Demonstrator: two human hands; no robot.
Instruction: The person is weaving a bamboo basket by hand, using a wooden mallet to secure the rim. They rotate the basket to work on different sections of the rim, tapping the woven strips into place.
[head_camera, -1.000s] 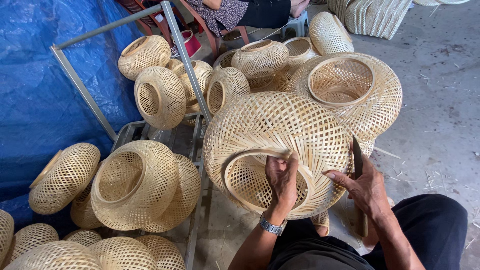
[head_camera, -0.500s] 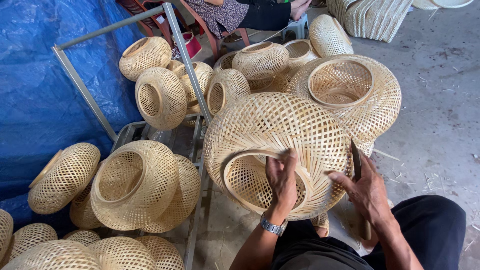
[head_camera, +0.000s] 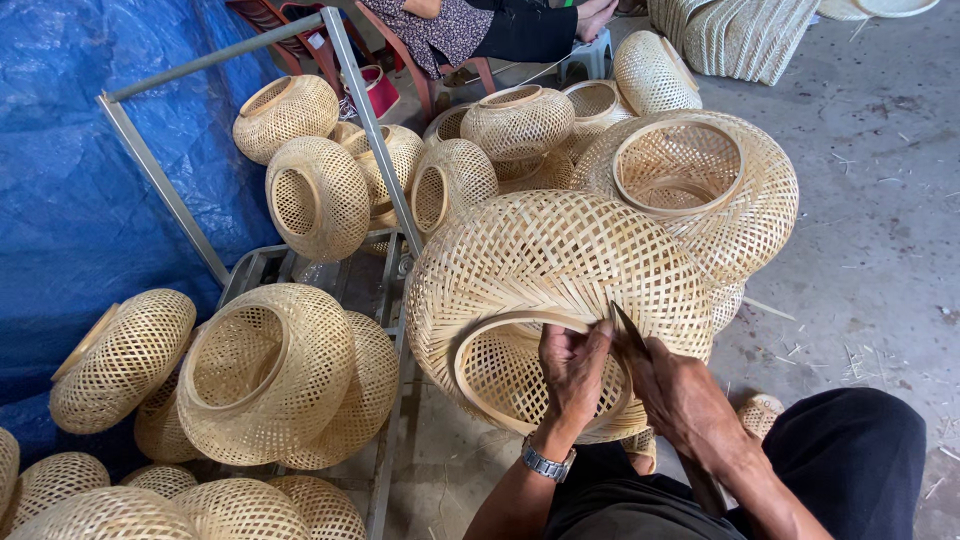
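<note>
A large woven bamboo shade (head_camera: 560, 260) lies tilted in front of me, its round rim opening (head_camera: 500, 370) facing me. My left hand (head_camera: 575, 368), with a watch on its wrist, grips the near edge of that rim with fingers curled over the strips. Just to its right, my right hand (head_camera: 680, 395) holds a knife with a dark blade (head_camera: 627, 328). The blade tip points up against the weave at the rim, beside my left fingers. My legs in dark trousers (head_camera: 850, 450) are below.
Several finished bamboo shades are piled at the back (head_camera: 520, 120), right (head_camera: 690, 180) and left (head_camera: 270, 370). A metal frame (head_camera: 375, 130) stands over a low cart, with a blue tarp (head_camera: 90, 200) behind. A seated person (head_camera: 480, 25) is at the top. The concrete floor (head_camera: 880, 250) is at right.
My right hand has brought the knife leftward from the shade's right side to the rim beside my left hand. My left hand keeps its grip on the rim.
</note>
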